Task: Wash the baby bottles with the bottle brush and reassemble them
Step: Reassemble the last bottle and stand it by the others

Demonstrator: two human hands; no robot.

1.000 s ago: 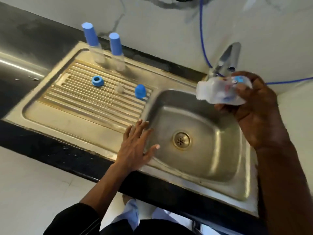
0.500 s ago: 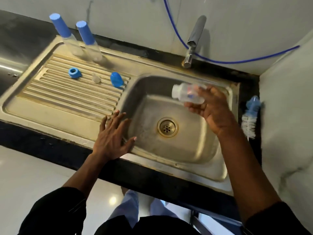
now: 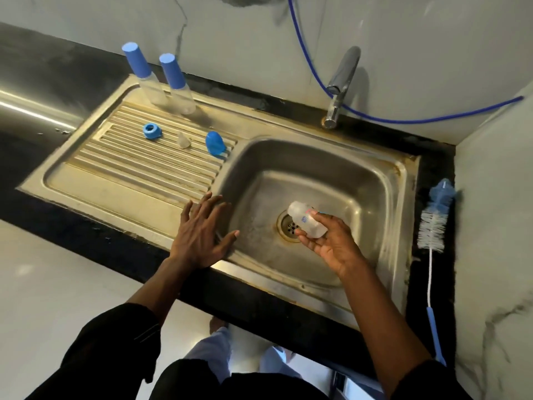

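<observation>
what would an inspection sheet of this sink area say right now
surface: steel drainboard and sink basin, set in a black counter
job's things: open bottle over the drain; left capped bottle and right capped bottle upright at the drainboard's back; blue ring, clear teat, blue cap on the ridges; bottle brush lying right of the sink
clutter: nothing seen
hands: left hand flat on the sink's front rim; right hand holds the open bottle
cables: blue hose along the wall
surroundings: tap, marbled wall
</observation>
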